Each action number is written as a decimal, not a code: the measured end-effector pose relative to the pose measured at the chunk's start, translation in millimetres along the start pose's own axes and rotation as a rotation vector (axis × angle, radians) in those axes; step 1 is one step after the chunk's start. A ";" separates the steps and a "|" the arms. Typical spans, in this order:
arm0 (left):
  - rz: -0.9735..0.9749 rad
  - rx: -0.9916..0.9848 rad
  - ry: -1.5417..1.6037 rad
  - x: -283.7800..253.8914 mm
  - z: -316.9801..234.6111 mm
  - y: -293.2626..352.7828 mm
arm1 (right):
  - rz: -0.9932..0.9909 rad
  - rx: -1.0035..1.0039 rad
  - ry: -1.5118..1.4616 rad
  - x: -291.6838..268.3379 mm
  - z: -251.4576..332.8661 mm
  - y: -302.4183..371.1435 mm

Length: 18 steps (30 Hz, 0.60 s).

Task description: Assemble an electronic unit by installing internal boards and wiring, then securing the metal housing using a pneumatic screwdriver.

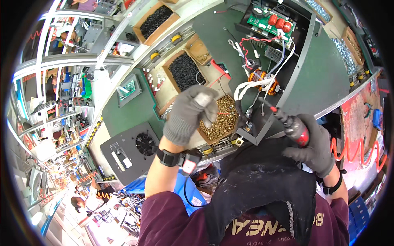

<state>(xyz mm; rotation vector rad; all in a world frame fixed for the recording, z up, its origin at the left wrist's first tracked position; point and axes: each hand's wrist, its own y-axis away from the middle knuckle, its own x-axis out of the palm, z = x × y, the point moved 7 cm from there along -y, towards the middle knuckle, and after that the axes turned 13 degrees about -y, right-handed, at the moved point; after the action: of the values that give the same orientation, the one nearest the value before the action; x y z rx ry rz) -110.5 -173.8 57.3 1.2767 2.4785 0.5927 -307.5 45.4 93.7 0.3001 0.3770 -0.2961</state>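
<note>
My left hand (191, 108), in a grey glove, is over the near edge of a cardboard box of small brass-coloured fasteners (225, 119). Its fingers are curled together, and whatever may be between them is hidden. In my right hand (316, 149), also gloved, a dark power screwdriver (296, 130) with a red mark points its bit up and left. That bit is close to the front corner of an open black metal housing (262, 130). Inside the housing are white cables (250, 87), a copper-wound coil (258, 76) and a green circuit board (269, 25) with red parts.
Left of the fasteners are a box of black screws (184, 69) and a black panel with a fan (131, 151). A small circuit board in a frame (129, 89) rests on the green mat (113, 112). A red coiled hose (357, 158) hangs at the right.
</note>
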 end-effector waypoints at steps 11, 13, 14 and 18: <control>0.152 0.060 -0.209 63.1 -41.7 12.3 | 0.061 -0.043 0.071 9.3 20.9 14.2; 0.125 0.099 -0.301 74.2 -50.1 11.3 | 0.064 -0.004 0.087 3.6 12.4 21.1; 0.073 0.144 -0.379 78.5 -56.1 9.5 | 0.078 0.015 0.068 1.5 8.0 24.1; 0.183 -0.006 -0.259 108.0 -53.8 -4.0 | 0.039 0.082 -0.143 -9.2 -10.3 35.5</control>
<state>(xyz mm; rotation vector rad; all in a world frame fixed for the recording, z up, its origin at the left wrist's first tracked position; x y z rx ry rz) -197.6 -99.1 95.0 1.4857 2.1654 0.4432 -307.0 83.4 96.4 0.3644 0.2177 -0.2932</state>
